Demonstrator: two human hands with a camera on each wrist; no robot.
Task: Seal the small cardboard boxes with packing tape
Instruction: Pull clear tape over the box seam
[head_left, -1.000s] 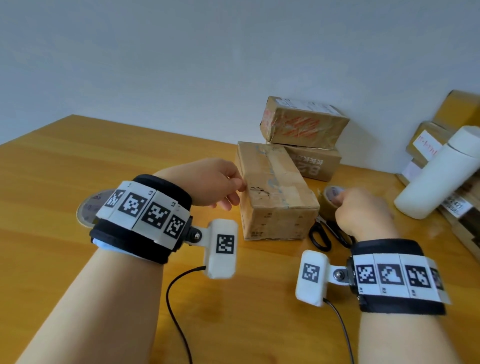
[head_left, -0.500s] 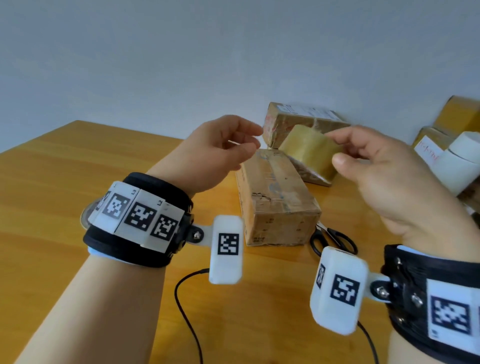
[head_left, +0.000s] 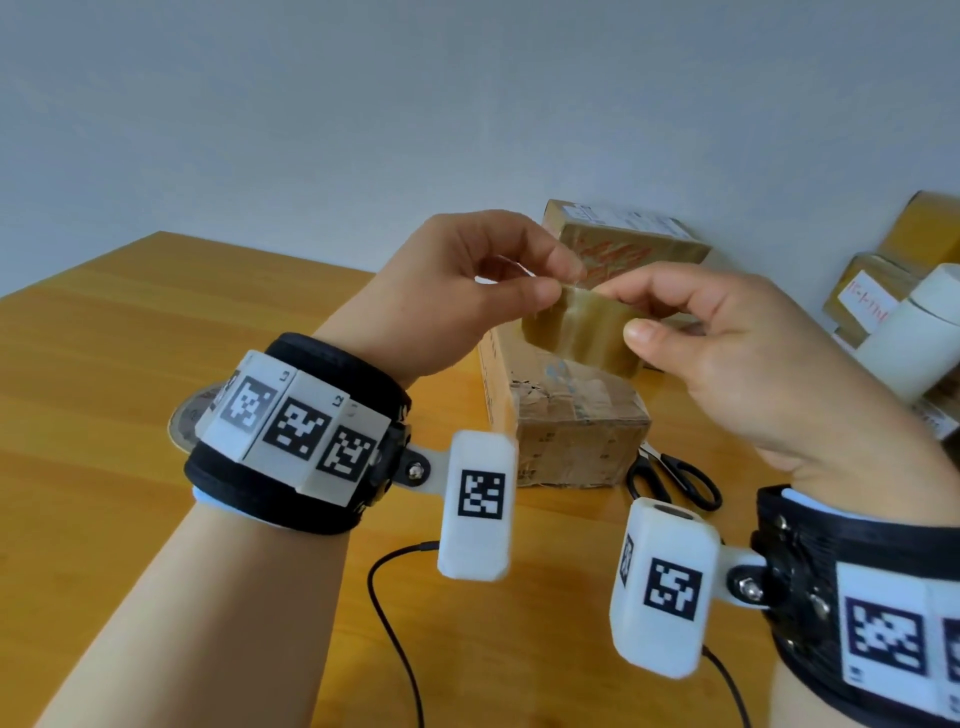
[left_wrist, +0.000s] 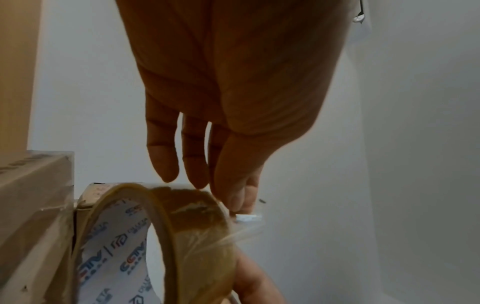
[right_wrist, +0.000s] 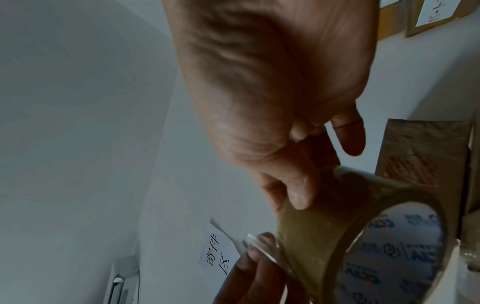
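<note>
right hand (right_wrist: 272, 98): grips tape roll (right_wrist: 324, 232) | left fingers (right_wrist: 249, 273): pinch loose tape end | background: cardboard box (right_wrist: 426, 152), paper note (right_wrist: 218, 251)

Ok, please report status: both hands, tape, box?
Right hand holds tape roll. Left hand pinches tape end. Box on table, untouched. Nothing in the way.

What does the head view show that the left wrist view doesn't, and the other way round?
Only the head view shows the scissors on the wooden table, the box lying below the hands, and the white cylinder at right. Only the left wrist view shows the printed lettering inside the tape roll's core and the lifted clear tape end. Both show the left hand pinching at the tape roll and the right hand holding it.
</note>
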